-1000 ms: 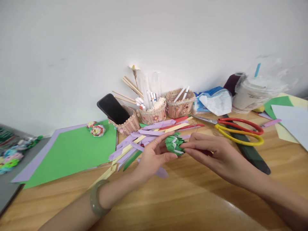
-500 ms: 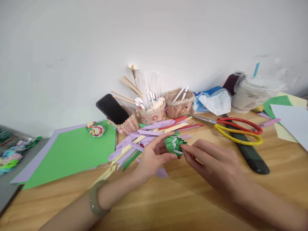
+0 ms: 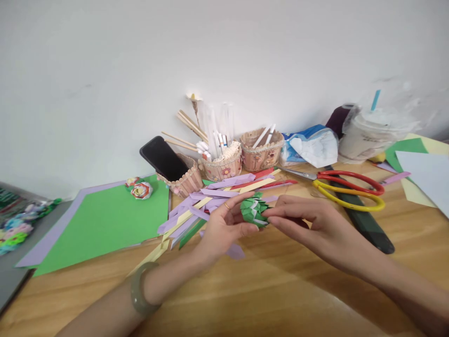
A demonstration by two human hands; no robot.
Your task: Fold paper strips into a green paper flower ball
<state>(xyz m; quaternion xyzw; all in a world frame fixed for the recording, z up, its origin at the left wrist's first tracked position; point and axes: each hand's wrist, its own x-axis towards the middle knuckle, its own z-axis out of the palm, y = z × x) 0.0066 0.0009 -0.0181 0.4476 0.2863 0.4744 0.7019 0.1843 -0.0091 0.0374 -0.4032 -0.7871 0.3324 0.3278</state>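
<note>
A small green and white folded-paper piece [image 3: 254,210] with pointed tips is held above the table. Fingers and thumb of my left hand [image 3: 224,224] are closed around its left side. My right hand [image 3: 312,224] pinches at the right edge of the piece with thumb and forefinger; exactly which tip lies in the pinch is hidden. Just behind my left hand spreads a heap of folded paper strips [image 3: 210,201] in purple, cream, green and red.
Scissors [image 3: 351,185] with red and yellow handles lie across a black flat tool [image 3: 368,229] at right. Three baskets line the wall, one holding a phone [image 3: 163,159]. Green paper [image 3: 105,229] with a paper flower [image 3: 140,189] is left; a lidded cup [image 3: 372,135] stands back right.
My right hand has turned, its wrist swinging and its fingers now more extended, still pinching at the piece's right edge. My left hand and the folded-paper piece stay almost unchanged.
</note>
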